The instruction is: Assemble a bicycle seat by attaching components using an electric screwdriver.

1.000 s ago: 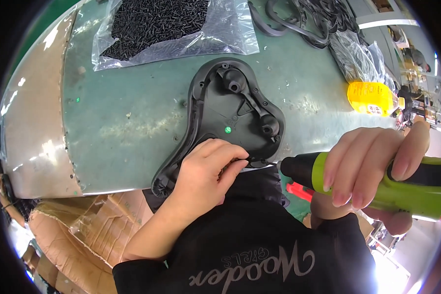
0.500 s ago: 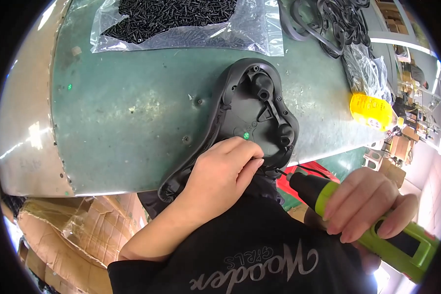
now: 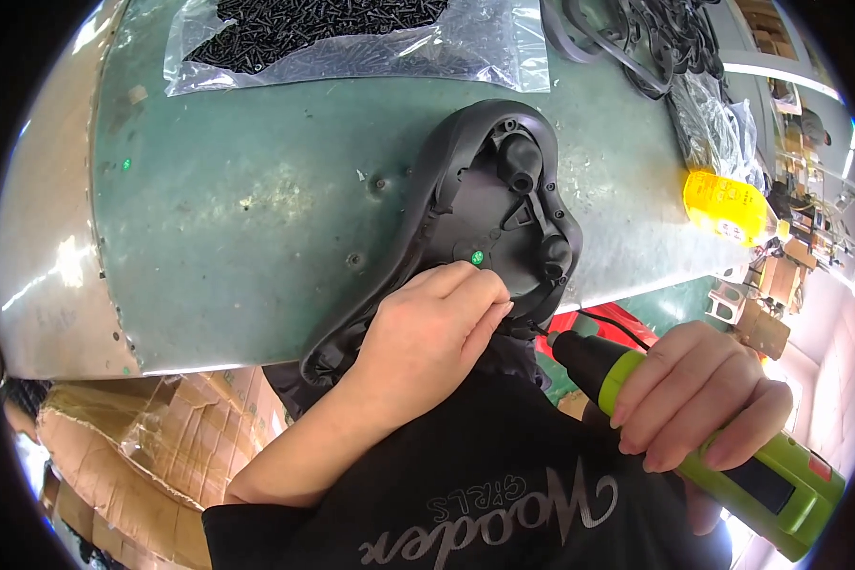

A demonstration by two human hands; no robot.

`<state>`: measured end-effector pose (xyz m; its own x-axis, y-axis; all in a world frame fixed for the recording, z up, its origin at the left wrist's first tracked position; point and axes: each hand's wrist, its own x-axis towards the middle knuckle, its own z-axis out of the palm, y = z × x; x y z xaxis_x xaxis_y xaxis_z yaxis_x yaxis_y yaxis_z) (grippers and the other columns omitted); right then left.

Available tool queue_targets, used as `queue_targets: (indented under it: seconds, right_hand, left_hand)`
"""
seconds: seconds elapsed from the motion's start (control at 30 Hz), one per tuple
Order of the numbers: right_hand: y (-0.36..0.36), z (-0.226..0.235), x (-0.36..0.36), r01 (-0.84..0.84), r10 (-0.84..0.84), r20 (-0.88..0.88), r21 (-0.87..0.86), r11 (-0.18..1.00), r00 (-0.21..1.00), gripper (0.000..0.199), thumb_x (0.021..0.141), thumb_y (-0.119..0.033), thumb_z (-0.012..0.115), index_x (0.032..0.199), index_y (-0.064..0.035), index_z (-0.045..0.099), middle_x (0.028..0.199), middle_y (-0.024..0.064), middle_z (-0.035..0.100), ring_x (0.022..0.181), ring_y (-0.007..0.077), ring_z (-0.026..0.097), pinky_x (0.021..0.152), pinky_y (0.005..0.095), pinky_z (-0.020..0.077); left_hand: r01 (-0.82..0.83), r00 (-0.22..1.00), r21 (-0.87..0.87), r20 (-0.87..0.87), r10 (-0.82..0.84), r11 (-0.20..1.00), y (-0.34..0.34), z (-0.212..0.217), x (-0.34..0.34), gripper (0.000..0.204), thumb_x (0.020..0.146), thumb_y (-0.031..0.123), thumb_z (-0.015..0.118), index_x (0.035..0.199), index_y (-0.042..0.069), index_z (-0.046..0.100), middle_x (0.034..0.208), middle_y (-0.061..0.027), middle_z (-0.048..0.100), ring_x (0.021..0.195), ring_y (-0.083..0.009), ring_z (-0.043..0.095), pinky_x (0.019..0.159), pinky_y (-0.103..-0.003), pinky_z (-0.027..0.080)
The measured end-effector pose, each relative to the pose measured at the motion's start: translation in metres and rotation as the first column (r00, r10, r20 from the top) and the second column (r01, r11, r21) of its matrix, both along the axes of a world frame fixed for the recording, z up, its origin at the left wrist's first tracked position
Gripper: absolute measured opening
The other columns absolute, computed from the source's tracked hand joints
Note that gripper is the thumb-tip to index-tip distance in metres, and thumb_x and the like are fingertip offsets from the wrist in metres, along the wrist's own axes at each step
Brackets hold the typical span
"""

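A black bicycle saddle (image 3: pixel 475 223) lies underside up at the table's near edge, its wide end pointing away from me. Over its near part rests my left hand (image 3: pixel 437 318), closed, with thumb and fingertips pinched at the shell. Whatever may be between those fingertips is hidden. My right hand (image 3: pixel 698 399) is wrapped round a green and black electric screwdriver (image 3: pixel 603 369). Its tip reaches the saddle's lower right rim, just right of my left fingertips. I cannot tell whether the bit sits in a screw there. A small green sticker (image 3: pixel 477 257) shows on the shell.
A clear bag of black screws (image 3: pixel 342 57) lies at the back of the green table (image 3: pixel 247 218). Black trim strips (image 3: pixel 670 47) and a yellow bottle (image 3: pixel 727 207) are at the right. Left below the edge stands a cardboard box (image 3: pixel 133 465); a red object (image 3: pixel 613 326) shows below right.
The electric screwdriver in my right hand has moved slightly left and in against the saddle's rim. The saddle has tilted a little, and my left hand stays pinched on it.
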<state>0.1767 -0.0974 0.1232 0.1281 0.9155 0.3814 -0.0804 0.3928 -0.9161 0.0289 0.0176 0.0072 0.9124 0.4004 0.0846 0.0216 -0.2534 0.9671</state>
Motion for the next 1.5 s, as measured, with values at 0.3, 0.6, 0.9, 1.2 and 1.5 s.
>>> queue_targets:
  seconds: [0.3,0.6,0.9,1.2,1.5]
  right_hand:
    - [-0.002,-0.002,0.006,-0.098,0.1,0.122,-0.019,0.995,0.988,0.044,0.078,-0.029,0.076,0.099,-0.0039,0.046,0.078,0.011,0.064,0.06,0.023,0.064,0.055,0.0339,0.0547]
    - [-0.007,-0.004,0.005,0.0,0.0,-0.028,-0.011,1.0,1.0,0.049,0.074,-0.023,0.079,0.103,-0.0042,0.044,0.077,0.0117,0.063,0.062,0.0267,0.063,0.054,0.0377,0.0516]
    - [0.019,-0.008,0.009,-0.091,0.08,-0.28,-0.029,0.995,0.957,0.05,0.064,-0.015,0.083,0.1,-0.0004,0.052,0.078,0.0139,0.064,0.061,0.0267,0.062,0.052,0.0402,0.049]
    - [-0.007,0.027,0.033,0.029,0.057,-0.219,0.37,0.928,0.974,0.05,0.085,-0.038,0.061,0.116,-0.0065,0.039,0.079,0.0044,0.054,0.063,0.0182,0.056,0.062,0.0343,0.0442]
    - [-0.01,0.014,0.013,0.287,-0.124,-0.413,0.361,0.887,0.902,0.041,0.084,-0.034,0.06,0.106,-0.0045,0.041,0.071,0.0027,0.049,0.057,0.0144,0.049,0.059,0.0303,0.0384]
  left_hand:
    - [-0.036,0.999,0.015,0.008,0.036,0.999,-0.002,-0.002,-0.001,0.011,0.076,0.005,0.07,0.081,0.003,0.06,0.073,-0.0072,0.06,0.064,-0.0233,0.059,0.056,-0.03,0.047]
    - [-0.06,0.998,0.001,-0.036,0.06,0.998,0.001,-0.002,-0.003,0.01,0.077,0.007,0.07,0.082,0.002,0.062,0.072,-0.007,0.06,0.061,-0.0179,0.057,0.055,-0.028,0.045]
    - [-0.118,0.985,-0.046,-0.129,0.111,0.992,0.004,0.0,-0.009,0.008,0.079,0.007,0.067,0.081,0.001,0.062,0.071,-0.0071,0.059,0.061,-0.0139,0.054,0.058,-0.026,0.044]
    - [-0.075,0.992,-0.779,-0.12,-0.031,0.623,0.008,0.019,-0.004,0.025,0.093,0.022,0.056,0.078,0.002,0.059,0.064,0.001,0.049,0.055,-0.0063,0.039,0.049,-0.021,0.031]
    - [0.08,0.992,-0.946,0.105,0.064,0.315,-0.015,0.031,-0.006,0.031,0.095,0.031,0.053,0.08,0.004,0.057,0.063,0.0036,0.044,0.056,-0.0037,0.031,0.051,-0.018,0.026]
